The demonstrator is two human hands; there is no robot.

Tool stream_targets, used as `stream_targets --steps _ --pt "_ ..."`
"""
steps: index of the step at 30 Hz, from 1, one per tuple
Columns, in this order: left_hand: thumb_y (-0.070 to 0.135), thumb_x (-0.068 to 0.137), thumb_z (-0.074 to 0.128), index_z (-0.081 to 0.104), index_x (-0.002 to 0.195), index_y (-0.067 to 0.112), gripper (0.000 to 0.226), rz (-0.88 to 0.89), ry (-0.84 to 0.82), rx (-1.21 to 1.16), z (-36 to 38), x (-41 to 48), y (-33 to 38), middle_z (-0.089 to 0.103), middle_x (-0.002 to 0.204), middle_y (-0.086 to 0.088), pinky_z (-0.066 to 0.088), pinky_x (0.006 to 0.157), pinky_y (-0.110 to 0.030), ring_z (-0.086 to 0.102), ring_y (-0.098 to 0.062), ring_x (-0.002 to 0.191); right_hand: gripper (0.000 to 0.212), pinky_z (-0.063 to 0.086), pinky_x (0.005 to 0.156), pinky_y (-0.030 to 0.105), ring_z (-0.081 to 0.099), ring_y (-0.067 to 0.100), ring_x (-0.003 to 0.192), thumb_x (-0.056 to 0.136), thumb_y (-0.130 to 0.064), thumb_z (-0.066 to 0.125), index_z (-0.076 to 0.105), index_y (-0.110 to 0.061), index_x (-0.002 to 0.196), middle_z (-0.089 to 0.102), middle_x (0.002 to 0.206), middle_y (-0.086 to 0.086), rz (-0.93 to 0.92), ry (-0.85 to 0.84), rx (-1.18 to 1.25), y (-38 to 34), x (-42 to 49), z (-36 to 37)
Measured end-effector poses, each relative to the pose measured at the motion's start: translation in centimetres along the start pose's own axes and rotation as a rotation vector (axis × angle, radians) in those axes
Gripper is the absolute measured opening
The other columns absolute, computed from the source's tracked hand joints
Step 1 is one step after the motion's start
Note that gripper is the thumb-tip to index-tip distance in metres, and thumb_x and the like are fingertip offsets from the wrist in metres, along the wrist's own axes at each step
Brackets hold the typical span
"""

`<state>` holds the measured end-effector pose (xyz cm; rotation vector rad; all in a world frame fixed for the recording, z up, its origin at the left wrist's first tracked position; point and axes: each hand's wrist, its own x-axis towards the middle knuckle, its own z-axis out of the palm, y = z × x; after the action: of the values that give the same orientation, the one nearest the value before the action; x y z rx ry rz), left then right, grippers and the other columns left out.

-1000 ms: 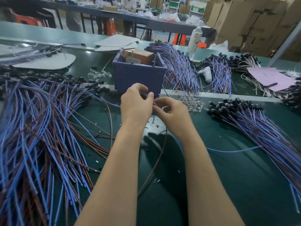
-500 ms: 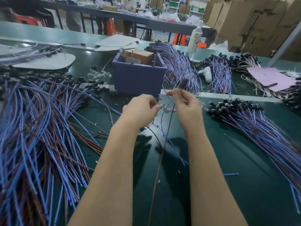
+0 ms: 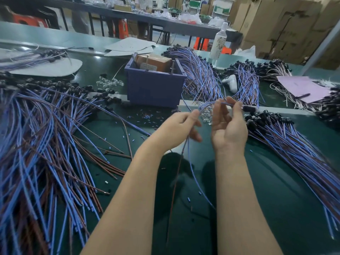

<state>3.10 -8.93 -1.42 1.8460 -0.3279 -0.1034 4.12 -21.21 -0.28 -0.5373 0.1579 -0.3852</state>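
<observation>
On dark green worktop (image 3: 266, 190), workshop with stacked cardboard boxes (image 3: 285, 24) behind, both forearms raised, left hand (image 3: 181, 129) grip pinching a blue-and-brown wire (image 3: 207, 105), right hand (image 3: 228, 126) palm up, fingertips pinching same wire near its black connector (image 3: 248, 108), wire hanging above the worktop.

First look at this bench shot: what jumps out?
The mass of blue and brown wires fanned over the left of the green table, with a second bundle on the right. In the middle, the left hand and right hand pinch one wire pair with a black connector, in front of a blue bin.
</observation>
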Motion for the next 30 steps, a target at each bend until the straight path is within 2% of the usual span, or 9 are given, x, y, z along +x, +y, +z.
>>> stream_targets --steps 2,5,7,10,13,16,20,26,30 --pt "0.045 0.102 0.026 0.060 0.079 0.010 0.053 -0.222 -0.078 0.000 -0.5 -0.2 -0.6 0.064 0.058 -0.008 0.050 0.067 -0.029 0.062 -0.017 0.055 0.024 0.057 0.061 0.019 0.066 0.014 0.064 0.100 -0.023 0.045 0.058 -0.008 0.086 0.063 0.079 0.013 -0.065 0.102 0.124 -0.8 0.6 -0.7" --pt "0.043 0.101 0.029 0.059 0.079 0.009 0.051 -0.387 -0.135 0.304 -1.9 -0.5 -1.2 0.065 0.054 -0.005 0.052 0.067 -0.027 0.064 -0.017 0.055 0.025 0.055 0.070 0.019 0.064 0.018 0.077 0.100 -0.028 0.045 0.058 -0.012 0.085 0.061 0.088 0.013 -0.117 0.205 0.270 -1.7 1.1 -1.7" --pt "0.039 0.100 0.038 0.061 0.080 0.012 0.040 -0.327 -0.171 0.375 -2.3 -0.6 -1.0 0.067 0.057 0.000 0.051 0.065 -0.023 0.065 -0.009 0.057 0.027 0.056 0.070 0.021 0.065 0.020 0.077 0.100 -0.029 0.045 0.059 -0.012 0.084 0.063 0.086 0.015 -0.096 0.197 0.308 -1.6 1.1 -1.7" --pt "0.027 0.101 0.039 0.060 0.081 0.015 0.031 -0.143 -0.109 0.224 -2.2 -0.5 -0.3 0.062 0.059 0.005 0.048 0.056 -0.019 0.060 -0.006 0.056 0.031 0.057 0.069 0.025 0.066 0.021 0.071 0.100 -0.030 0.043 0.058 -0.009 0.085 0.064 0.080 0.015 -0.024 0.188 0.292 -1.2 1.0 -1.4" --pt "0.019 0.103 0.033 0.050 0.072 0.014 0.036 -0.057 0.049 -0.033 -1.5 -0.1 0.5 0.039 0.045 0.011 0.033 0.047 -0.021 0.040 -0.010 0.047 0.030 0.055 0.068 0.026 0.061 0.018 0.071 0.100 -0.036 0.043 0.055 -0.010 0.090 0.062 0.086 0.012 0.070 0.158 -0.029 0.0 0.9 -1.3" --pt "0.022 0.104 0.032 0.044 0.070 0.014 0.037 -0.029 0.026 -0.182 -0.7 -0.1 1.7 0.034 0.038 0.014 0.026 0.037 -0.014 0.030 -0.002 0.035 0.027 0.046 0.058 0.021 0.052 0.011 0.065 0.095 -0.039 0.048 0.060 -0.014 0.098 0.062 0.090 0.004 0.161 -0.113 -0.504 1.8 0.1 -0.7" --pt "0.028 0.104 0.030 0.049 0.073 0.013 0.040 -0.009 -0.033 -0.154 -0.8 -0.2 2.2 0.040 0.045 0.013 0.025 0.035 -0.012 0.032 -0.001 0.031 0.023 0.044 0.055 0.019 0.046 0.015 0.067 0.097 -0.021 0.047 0.067 -0.011 0.095 0.048 0.080 0.014 0.147 -0.432 -0.533 2.1 -1.0 -0.2" --pt "0.024 0.099 0.046 0.066 0.078 0.018 0.029 -0.029 0.025 0.056 -3.1 -0.7 0.5 0.052 0.055 0.012 0.036 0.052 -0.021 0.041 -0.007 0.051 0.018 0.050 0.052 0.015 0.057 0.004 0.053 0.098 -0.013 0.046 0.062 -0.009 0.090 0.064 0.066 -0.001 -0.008 -0.126 -0.169 0.2 -0.1 -0.4" --pt "0.021 0.096 0.053 0.063 0.074 0.022 0.024 0.000 0.161 0.025 -2.8 -0.4 -0.1 0.060 0.052 0.015 0.039 0.047 -0.016 0.048 -0.011 0.059 0.016 0.054 0.064 0.017 0.058 0.005 0.062 0.096 -0.010 0.051 0.065 -0.012 0.087 0.062 0.069 -0.002 -0.008 -0.260 -0.467 1.6 -0.8 -0.1"
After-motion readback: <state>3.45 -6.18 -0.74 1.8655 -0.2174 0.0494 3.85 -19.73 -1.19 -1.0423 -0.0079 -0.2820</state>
